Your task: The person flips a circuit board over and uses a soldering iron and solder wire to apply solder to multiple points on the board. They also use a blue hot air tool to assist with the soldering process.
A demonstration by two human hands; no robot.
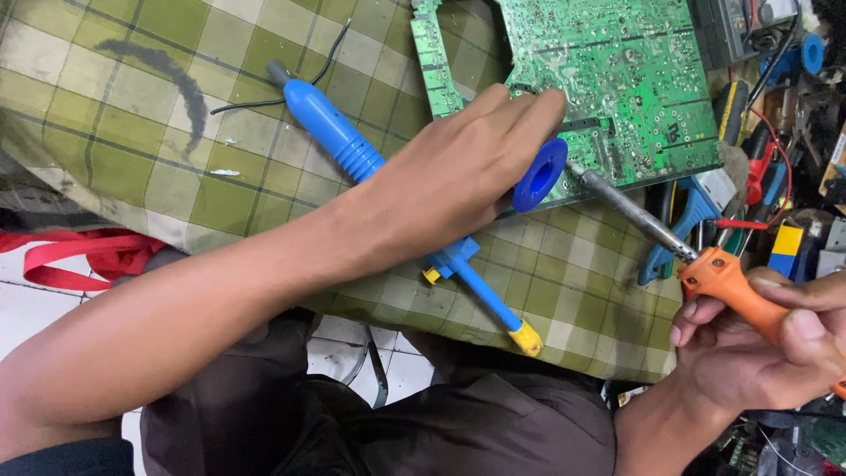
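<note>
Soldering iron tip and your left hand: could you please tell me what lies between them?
In the head view, only a blue solder spool, on the green circuit board.

A green and cream checked cloth (pixel 115 115) covers the worktop, marked with a dark curved stain. Below it shows white tiled floor (pixel 35 291), with a red strap (pixel 79 256) lying there. Even, bright light falls throughout.

Circuit board (pixel 608 79) lies on cloth (pixel 132 115), pump (pixel 352 154) left.
</note>
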